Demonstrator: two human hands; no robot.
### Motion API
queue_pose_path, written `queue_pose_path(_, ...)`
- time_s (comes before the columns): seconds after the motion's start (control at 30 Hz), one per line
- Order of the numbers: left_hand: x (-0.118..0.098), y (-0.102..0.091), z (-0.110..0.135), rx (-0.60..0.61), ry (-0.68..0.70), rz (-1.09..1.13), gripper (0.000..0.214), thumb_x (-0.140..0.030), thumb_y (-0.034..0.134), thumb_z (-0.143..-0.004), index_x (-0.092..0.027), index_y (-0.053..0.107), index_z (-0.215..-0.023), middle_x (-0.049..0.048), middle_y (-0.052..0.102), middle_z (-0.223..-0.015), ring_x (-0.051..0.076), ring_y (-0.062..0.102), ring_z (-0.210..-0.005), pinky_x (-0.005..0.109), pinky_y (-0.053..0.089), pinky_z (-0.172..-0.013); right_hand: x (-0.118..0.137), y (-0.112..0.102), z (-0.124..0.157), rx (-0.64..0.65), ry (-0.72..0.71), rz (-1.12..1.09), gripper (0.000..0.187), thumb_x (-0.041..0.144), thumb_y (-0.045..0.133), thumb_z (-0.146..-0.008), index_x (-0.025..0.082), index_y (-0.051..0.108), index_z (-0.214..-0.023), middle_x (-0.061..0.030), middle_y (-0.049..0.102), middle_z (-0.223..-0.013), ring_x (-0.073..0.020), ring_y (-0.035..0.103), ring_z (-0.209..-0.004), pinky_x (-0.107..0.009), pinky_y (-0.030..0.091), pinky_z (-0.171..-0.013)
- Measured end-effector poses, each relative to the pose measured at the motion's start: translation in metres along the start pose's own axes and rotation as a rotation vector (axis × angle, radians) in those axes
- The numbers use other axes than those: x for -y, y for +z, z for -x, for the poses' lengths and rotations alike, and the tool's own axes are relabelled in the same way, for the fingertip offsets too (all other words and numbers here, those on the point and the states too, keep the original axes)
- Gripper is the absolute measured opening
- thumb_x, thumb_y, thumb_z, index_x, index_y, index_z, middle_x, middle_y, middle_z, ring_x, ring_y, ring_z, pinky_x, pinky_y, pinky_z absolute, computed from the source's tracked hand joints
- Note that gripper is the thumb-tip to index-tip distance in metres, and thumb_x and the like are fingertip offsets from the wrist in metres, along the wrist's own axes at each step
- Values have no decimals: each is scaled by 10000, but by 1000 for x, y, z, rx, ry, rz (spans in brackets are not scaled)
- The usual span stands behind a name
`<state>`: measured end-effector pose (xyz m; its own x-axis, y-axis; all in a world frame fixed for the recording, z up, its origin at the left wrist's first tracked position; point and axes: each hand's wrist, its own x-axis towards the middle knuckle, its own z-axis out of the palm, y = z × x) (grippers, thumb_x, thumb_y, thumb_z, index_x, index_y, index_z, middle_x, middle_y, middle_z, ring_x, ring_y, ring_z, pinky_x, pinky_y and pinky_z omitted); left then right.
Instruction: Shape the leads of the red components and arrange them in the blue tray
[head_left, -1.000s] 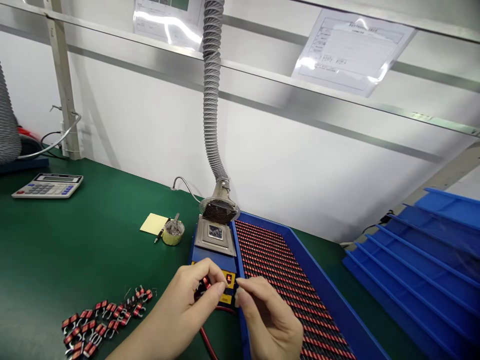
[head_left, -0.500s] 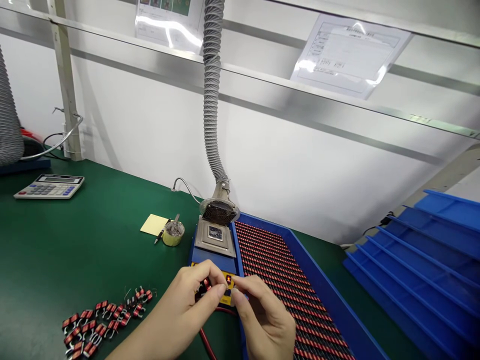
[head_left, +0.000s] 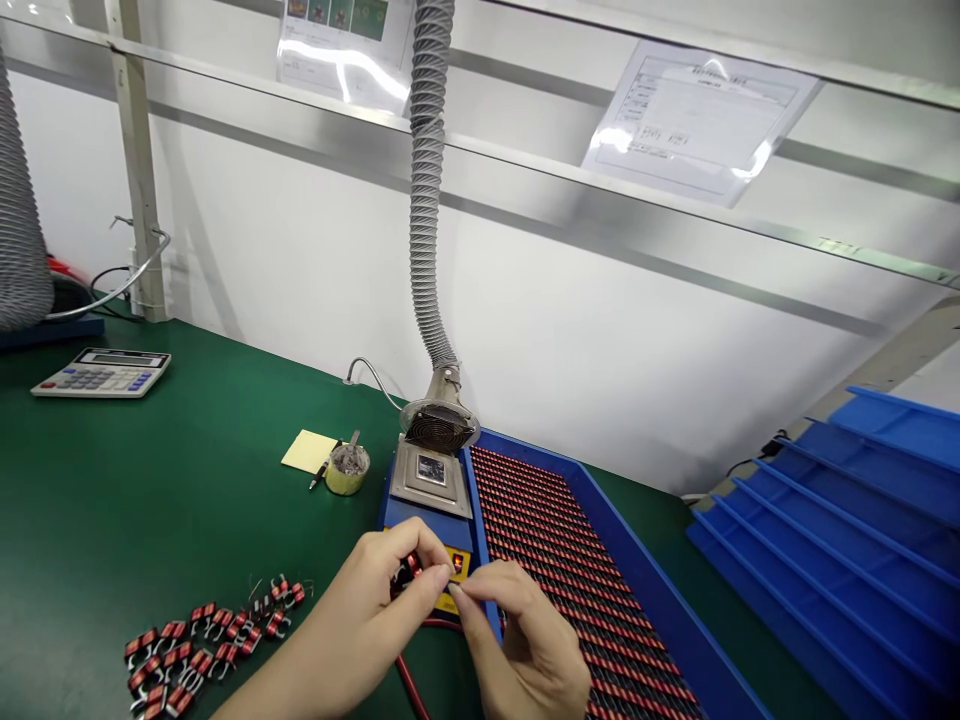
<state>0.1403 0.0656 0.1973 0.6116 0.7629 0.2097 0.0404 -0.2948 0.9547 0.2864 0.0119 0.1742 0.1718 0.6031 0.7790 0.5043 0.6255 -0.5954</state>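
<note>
My left hand (head_left: 379, 590) is closed, with a small red-and-black wire coil (head_left: 407, 570) partly showing inside its curled fingers. Thumb and forefinger of my right hand (head_left: 529, 640) are pinched together, touching or almost touching the left fingertips; what they grip is too small to make out. Both hands are in front of a blue and yellow solder pot (head_left: 439, 529) with a metal top plate and a lit red display. To the left, a loose heap of similar coils (head_left: 199, 660) with bare wire ends lies on the green table.
A blue tray (head_left: 652, 580) with dense rows of coils stands right of the pot. A fume duct (head_left: 425, 200) hangs above it. Left are a small tub (head_left: 346, 472), a pen (head_left: 321, 470), yellow notes (head_left: 309, 451) and a calculator (head_left: 105, 372). Blue trays (head_left: 825, 540) are stacked at right.
My right hand has moved slightly left, so its fingertips, apart from the left ones before, now meet or almost meet them in a pinch. The left hand stays nearly still.
</note>
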Motion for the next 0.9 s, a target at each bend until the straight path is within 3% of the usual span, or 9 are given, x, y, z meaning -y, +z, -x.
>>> queue_pose_path(0.1, 2, -1, -1, 1, -1, 22, 231, -360, 447, -941, -206, 526, -788, -25, 544, -802, 146, 458, -755, 249, 338, -686, 4, -4, -2, 132, 63, -38, 161, 81, 660, -792, 235, 710, -790, -14, 659, -650, -151, 615, -588, -240, 484, -552)
queue_pose_path(0.23, 2, -2, -1, 35, -4, 31, 239, -368, 437, -948, -207, 541, -806, -19, 558, -833, 149, 468, -794, 247, 351, -705, 4, -3, 1, 17, 78, -77, 232, 205, 620, -869, 307, 724, -1049, -24, 703, -729, -177, 634, -645, -277, 512, -618)
queue_pose_path(0.3, 1, -3, 0, 59, 2, 21, 235, -354, 431, -952, -210, 538, -799, -26, 563, -837, 145, 475, -807, 241, 360, -726, 1, -2, 3, 2, 63, -5, 242, 215, 598, -886, 309, 716, -1076, -26, 719, -766, -181, 633, -664, -284, 510, -644)
queue_pose_path(0.43, -1, -3, 1, 72, 43, -103, 201, -302, 432, -953, -216, 531, -800, -40, 571, -834, 131, 498, -806, 221, 368, -734, 0, 1, 5, 20, 70, 102, 171, 187, 574, -889, 253, 727, -926, -28, 697, -744, -170, 617, -651, -262, 477, -626)
queue_pose_path(0.5, 0, -2, 1, 68, 118, -191, 186, -265, 419, -954, -213, 528, -813, -37, 583, -831, 125, 522, -789, 213, 380, -720, 2, 2, 5, 29, 165, 87, 185, 240, 552, -904, 217, 700, -796, -21, 645, -673, -155, 587, -603, -251, 448, -590)
queue_pose_path(0.67, 6, 3, 0, 13, 402, -345, 227, -169, 363, -948, -188, 521, -786, -15, 594, -752, 119, 550, -683, 208, 410, -659, 2, 1, 2, 40, 500, -405, 382, 398, 495, -930, 194, 549, -612, 12, 516, -532, -132, 507, -492, -244, 435, -503)
queue_pose_path(0.73, 8, 3, 0, -38, 422, -338, 194, -163, 387, -938, -187, 529, -807, -14, 603, -757, 116, 566, -684, 196, 421, -650, 0, -1, 3, -29, 449, -455, 359, 386, 509, -927, 191, 595, -639, 5, 542, -535, -139, 529, -498, -251, 451, -504)
queue_pose_path(0.83, 6, 2, 1, -78, 382, -304, 150, -172, 428, -933, -200, 535, -831, -32, 609, -762, 102, 579, -685, 170, 428, -641, 1, -1, 5, -141, 272, -196, 140, 275, 616, -877, 219, 726, -811, -1, 626, -588, -145, 573, -537, -253, 464, -547)
queue_pose_path(0.9, 3, 1, 1, -74, 372, -289, 144, -164, 441, -930, -205, 535, -830, -41, 615, -762, 94, 588, -687, 155, 432, -639, 3, 2, 7, -164, 156, -43, 132, 196, 664, -832, 257, 748, -913, -7, 683, -662, -162, 610, -598, -266, 481, -600)
